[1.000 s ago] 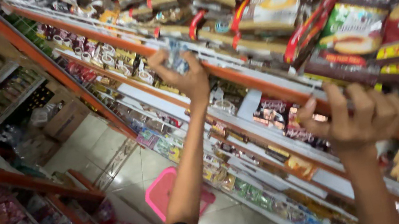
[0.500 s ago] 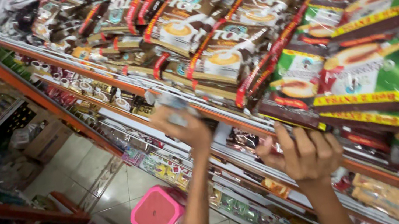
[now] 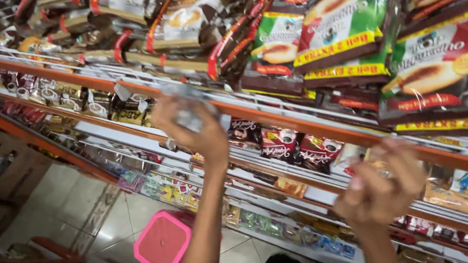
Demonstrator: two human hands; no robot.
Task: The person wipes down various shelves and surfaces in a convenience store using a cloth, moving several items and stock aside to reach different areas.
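Observation:
My left hand (image 3: pixel 199 132) is raised in front of the orange shelf edge (image 3: pixel 283 117) and is closed around a small silvery packet (image 3: pixel 185 109). Lower and to the right, my right hand (image 3: pixel 379 189) is blurred with its fingers curled; I cannot tell whether anything is in it. It hovers in front of a lower shelf of small dark red sachets (image 3: pixel 304 148). Above both hands hang large bags of coffee sachets, green and red ones (image 3: pixel 435 73) at the right and brown ones (image 3: pixel 182 22) at the left.
The shelving runs from the upper left to the lower right, with rows of small packets on the lower shelves (image 3: pixel 174 190). A pink basket (image 3: pixel 161 244) stands on the tiled floor (image 3: pixel 66 199) below. Another orange shelf unit (image 3: pixel 20 262) stands at the lower left.
The view has swung along the shelf. My right hand has dropped away from the shelf and its spread fingers have curled. My left hand still holds the packet up near the shelf edge.

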